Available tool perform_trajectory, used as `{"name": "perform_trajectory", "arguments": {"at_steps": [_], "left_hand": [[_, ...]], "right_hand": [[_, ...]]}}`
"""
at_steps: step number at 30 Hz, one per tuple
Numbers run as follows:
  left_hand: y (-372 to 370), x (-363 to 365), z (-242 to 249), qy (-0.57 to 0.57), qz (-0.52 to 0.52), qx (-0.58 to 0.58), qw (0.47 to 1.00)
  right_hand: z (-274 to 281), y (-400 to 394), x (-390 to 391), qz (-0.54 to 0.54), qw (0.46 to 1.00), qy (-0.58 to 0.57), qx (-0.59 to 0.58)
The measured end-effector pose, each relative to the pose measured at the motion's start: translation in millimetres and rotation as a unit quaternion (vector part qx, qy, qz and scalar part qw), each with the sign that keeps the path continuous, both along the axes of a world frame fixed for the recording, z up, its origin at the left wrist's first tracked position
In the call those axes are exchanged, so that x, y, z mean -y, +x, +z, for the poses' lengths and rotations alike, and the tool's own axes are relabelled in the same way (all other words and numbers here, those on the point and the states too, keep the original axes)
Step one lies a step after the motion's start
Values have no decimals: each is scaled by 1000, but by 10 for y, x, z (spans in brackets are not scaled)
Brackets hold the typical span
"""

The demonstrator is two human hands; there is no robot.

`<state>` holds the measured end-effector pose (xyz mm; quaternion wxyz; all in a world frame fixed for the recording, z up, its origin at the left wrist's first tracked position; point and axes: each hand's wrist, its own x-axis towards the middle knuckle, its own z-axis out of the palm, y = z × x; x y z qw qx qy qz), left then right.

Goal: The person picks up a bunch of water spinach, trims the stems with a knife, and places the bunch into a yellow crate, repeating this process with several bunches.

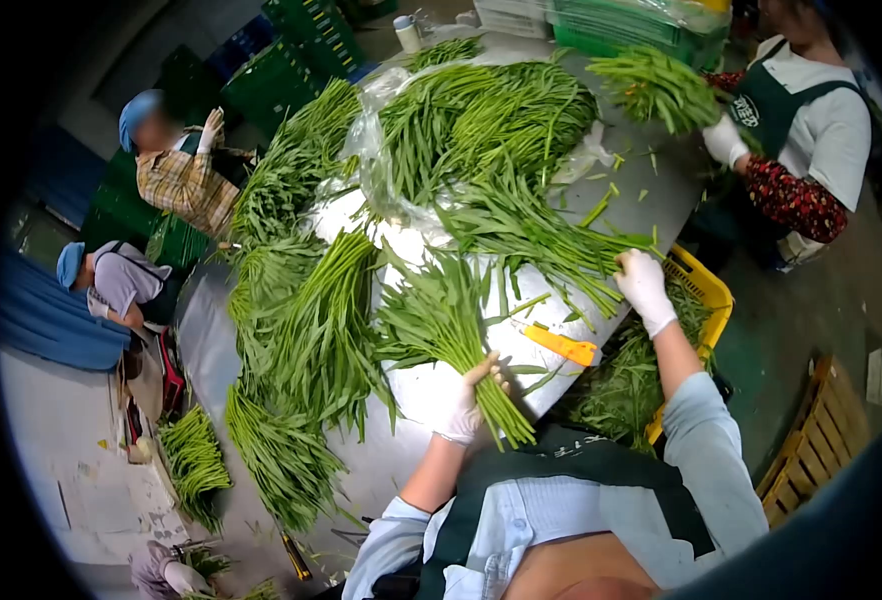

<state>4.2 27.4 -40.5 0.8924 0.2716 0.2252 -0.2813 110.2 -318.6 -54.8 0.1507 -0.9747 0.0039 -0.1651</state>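
My gloved left hand (469, 402) is closed around the stems of a bunch of water spinach (446, 325), its leaves spread away from me over the metal table (416, 395). At the table's right edge my gloved right hand (645, 287) has its fingers pinched at the stem ends of a second heap of water spinach (541, 235). Between the two hands lies an orange-handled cutter (558, 343), flat on the table. More greens (311, 320) lie left of my bunch, and a large pile (491, 120) sits beyond it.
Below my right arm stands a yellow crate (709, 290) with loose greens inside. Clear plastic (366, 150) lies amid the piles. One co-worker (801, 130) at right holds a bunch (661, 88); others are at left. Green crates (276, 85) are stacked behind, a wooden pallet (811, 435) at right.
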Motion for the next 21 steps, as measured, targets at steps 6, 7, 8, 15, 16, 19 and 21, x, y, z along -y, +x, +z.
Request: {"name": "perform_trajectory", "arguments": {"at_steps": [6,7,8,15,16,19,21], "left_hand": [[6,-72,15,-47,-6,10,999],[9,-71,-1,-52,-8,10,999],[6,-62,-12,-55,-9,18,998],[19,-21,72,-39,4,10,999],[18,-27,105,-36,7,7,999],[13,-67,180,-38,17,15,999],[32,-100,154,-50,15,46,998]], "right_hand": [[-26,83,27,48,997,-48,-38],[-25,80,33,48,997,-47,-46],[-25,70,39,47,996,-45,-54],[-62,41,27,50,990,24,-133],[-36,37,26,58,989,31,-130],[213,43,83,64,819,547,-159],[640,-143,69,119,639,756,-83]]}}
